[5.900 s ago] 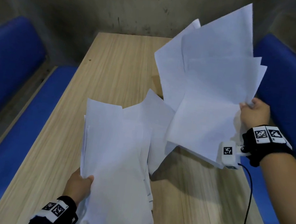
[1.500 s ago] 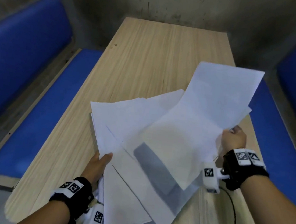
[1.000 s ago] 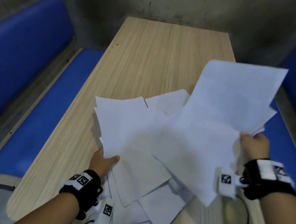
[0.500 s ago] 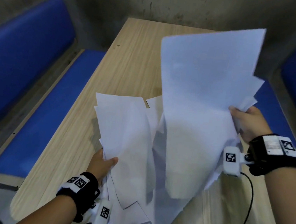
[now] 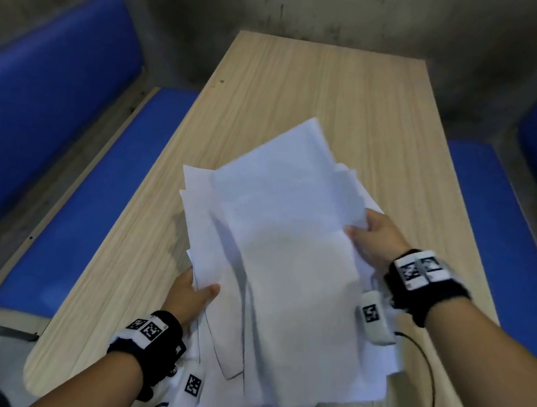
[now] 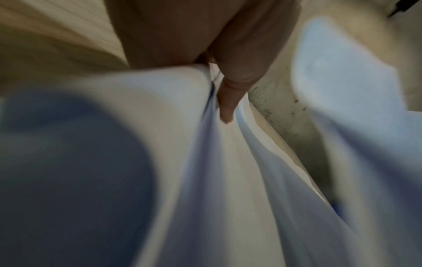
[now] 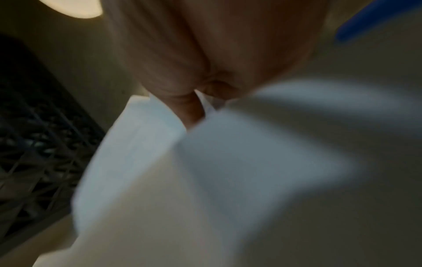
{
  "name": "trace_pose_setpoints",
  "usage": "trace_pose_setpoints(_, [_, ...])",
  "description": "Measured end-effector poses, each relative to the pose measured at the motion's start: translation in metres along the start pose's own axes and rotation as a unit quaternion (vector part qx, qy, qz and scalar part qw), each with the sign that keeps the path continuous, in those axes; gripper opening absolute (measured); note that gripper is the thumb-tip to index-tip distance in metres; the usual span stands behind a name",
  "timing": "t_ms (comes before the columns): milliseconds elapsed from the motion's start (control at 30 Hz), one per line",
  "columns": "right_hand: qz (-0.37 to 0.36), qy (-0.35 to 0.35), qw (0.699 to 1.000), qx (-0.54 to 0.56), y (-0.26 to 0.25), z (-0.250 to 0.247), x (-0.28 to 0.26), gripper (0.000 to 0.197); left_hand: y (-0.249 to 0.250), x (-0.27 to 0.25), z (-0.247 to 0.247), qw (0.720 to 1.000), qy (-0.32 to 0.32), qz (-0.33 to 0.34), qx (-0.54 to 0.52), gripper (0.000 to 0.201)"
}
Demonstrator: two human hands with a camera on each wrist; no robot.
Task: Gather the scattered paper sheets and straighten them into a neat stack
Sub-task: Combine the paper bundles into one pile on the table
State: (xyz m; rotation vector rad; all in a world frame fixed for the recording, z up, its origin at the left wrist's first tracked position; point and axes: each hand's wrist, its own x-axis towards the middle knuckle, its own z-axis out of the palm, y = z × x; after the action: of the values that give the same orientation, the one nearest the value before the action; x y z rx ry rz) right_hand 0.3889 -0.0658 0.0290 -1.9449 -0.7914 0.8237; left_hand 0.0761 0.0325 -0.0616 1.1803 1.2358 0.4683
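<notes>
I have the paper sheets [image 5: 286,271] between my two hands over the near half of the table [image 5: 306,84], all in one loose pile. My left hand [image 5: 189,297] pinches the pile's left edge, thumb on top and fingers tucked under; the left wrist view shows the thumb pressed into a fold of paper. My right hand [image 5: 377,239] grips the pile's right edge a little farther from me, with its thumb on the top sheet.

What matters for the coming move is how the pile lies between my hands. Its long axis runs away from me, tipped slightly toward the right, so I hold the two long sides. The sheets are fanned: corners stick out at the pile's far left, and a ragged spread of ends shows at the pile's near edge, close to my left wrist. The top sheet is skewed against those under it.

I judge the next step is to stand the pile on a short edge and tap it square. The near end needs it most.
</notes>
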Motion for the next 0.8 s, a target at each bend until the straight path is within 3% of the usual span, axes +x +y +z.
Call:
trace_pose_setpoints(100, [-0.013,-0.012,0.996,-0.088,0.011,0.034,0.002,0.021,0.006,-0.004,0.001,0.999,-0.012,0.001,-0.035,0.032])
trace_pose_setpoints(300, [0.033,0.041,0.998,-0.031,0.032,0.058,-0.004,0.024,0.026,-0.013,-0.004,0.993,-0.072,0.011,-0.088,0.036])
trace_pose_setpoints(433, [0.087,0.053,0.995,-0.017,0.036,0.053,-0.007,0.076,0.035,-0.016,-0.003,0.990,-0.084,-0.003,-0.116,0.043])
trace_pose_setpoints(500, [0.116,0.048,0.992,0.004,0.038,0.046,-0.011,0.090,0.039,-0.019,-0.001,0.988,-0.095,0.002,-0.120,0.045])
trace_pose_setpoints(567, [0.125,0.009,0.991,0.039,0.040,0.042,-0.017,0.079,0.042,-0.021,0.005,0.986,-0.114,0.000,-0.120,0.043])
trace_pose_setpoints(633, [0.095,-0.036,0.993,0.055,0.038,0.040,-0.026,0.054,0.045,-0.023,0.012,0.984,-0.135,-0.026,-0.117,0.038])
trace_pose_setpoints(700, [0.077,-0.039,0.994,0.066,0.037,0.040,-0.029,0.045,0.050,-0.025,0.018,0.982,-0.151,-0.058,-0.098,0.058])
trace_pose_setpoints(767, [0.071,-0.030,0.992,0.096,0.041,0.037,-0.030,0.049,0.052,-0.022,0.019,0.987,-0.150,-0.028,-0.054,0.083])
trace_pose_setpoints(800, [0.069,-0.037,0.988,0.130,0.041,0.036,-0.031,0.053,0.051,-0.021,0.019,0.990,-0.136,-0.014,-0.040,0.085])
